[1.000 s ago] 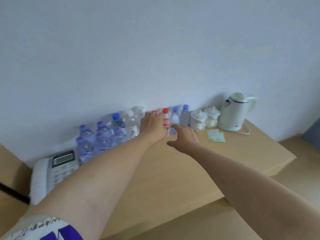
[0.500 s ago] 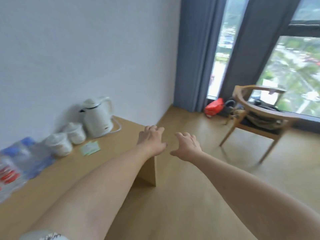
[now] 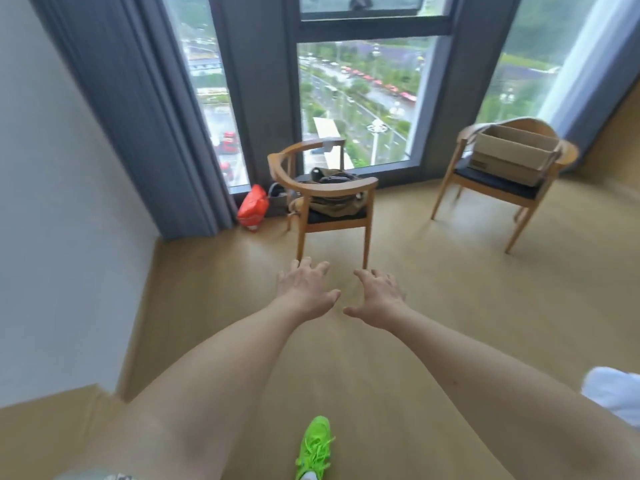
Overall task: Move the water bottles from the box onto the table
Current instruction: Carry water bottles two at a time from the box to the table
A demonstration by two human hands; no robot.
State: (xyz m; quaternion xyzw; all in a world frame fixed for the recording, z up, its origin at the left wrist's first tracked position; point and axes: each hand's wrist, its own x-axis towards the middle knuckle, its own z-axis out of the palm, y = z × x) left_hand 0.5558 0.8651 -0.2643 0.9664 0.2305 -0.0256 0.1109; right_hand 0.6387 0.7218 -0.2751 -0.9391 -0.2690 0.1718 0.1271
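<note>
- The box (image 3: 512,157) you need sits on the seat of the far right chair (image 3: 498,183), well apart from both your hands; from here you cannot see into it, so whether any water bottles are left is not something you can tell.
- At far left, a strip of the surface (image 3: 48,414) shows in the lower corner beside the wall. It lies behind your line of travel, so you could clip its edge when you turn back loaded.
- The red bag (image 3: 252,206) on the floor by the curtain is a trip risk if you drift left.
- The near chair (image 3: 329,199), with a bag on its seat, stands just ahead of your hands. Walk straight on and you may knock its legs; I judge you need to veer right.
- Your left hand (image 3: 306,289) is empty, fingers spread and relaxed, held over the floor.
- Your right hand (image 3: 377,296) is likewise empty and spread, just beside the left.
- Your green shoe (image 3: 315,445) is mid-stride on smooth flooring; the frame is blurred, which suggests speed, so a slip is possible.
- The box rests close to the seat's front edge; a one-sided pull could tip it off.
</note>
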